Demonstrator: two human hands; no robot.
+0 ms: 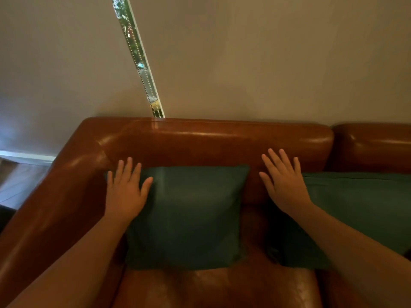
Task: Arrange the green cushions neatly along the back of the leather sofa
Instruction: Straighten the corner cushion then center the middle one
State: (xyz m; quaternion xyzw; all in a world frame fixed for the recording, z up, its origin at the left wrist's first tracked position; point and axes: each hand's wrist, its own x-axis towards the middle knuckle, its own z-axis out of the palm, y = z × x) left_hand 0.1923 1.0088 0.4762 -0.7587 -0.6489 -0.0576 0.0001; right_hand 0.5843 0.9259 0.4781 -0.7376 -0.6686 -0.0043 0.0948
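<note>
- Head view, looking down over both forearms at a brown leather sofa [211, 138] set against a plain wall [266, 63], with a mirrored strip [138, 58] running up the wall above the backrest.
- Left hand [125, 192]: fingers straight and slightly spread, laid flat over the upper left corner of the nearer green cushion [189, 216]; fingertips reaching past the cushion's top edge onto the leather. No grip, no pinch.
- Right hand [283, 185]: fingers straight and fanned apart, holding nothing; fingertips over the backrest, palm at the left edge of a second green cushion [355, 207]. Contact with that cushion hard to confirm.
- Nearer cushion leaning against the backrest, just right of the left fingers, close to the armrest corner; second cushion right of the right fingers, running out of view.
- Bare leather showing between the two cushions, in the gap between the hands.
- Likely risks: smooth leather letting a leaning cushion slide down the seat once pressure lifts; a flat push on one corner only twisting the cushion out of square; uneven spacing if the gap stays; a sideways brush from the right palm tipping the second cushion.
</note>
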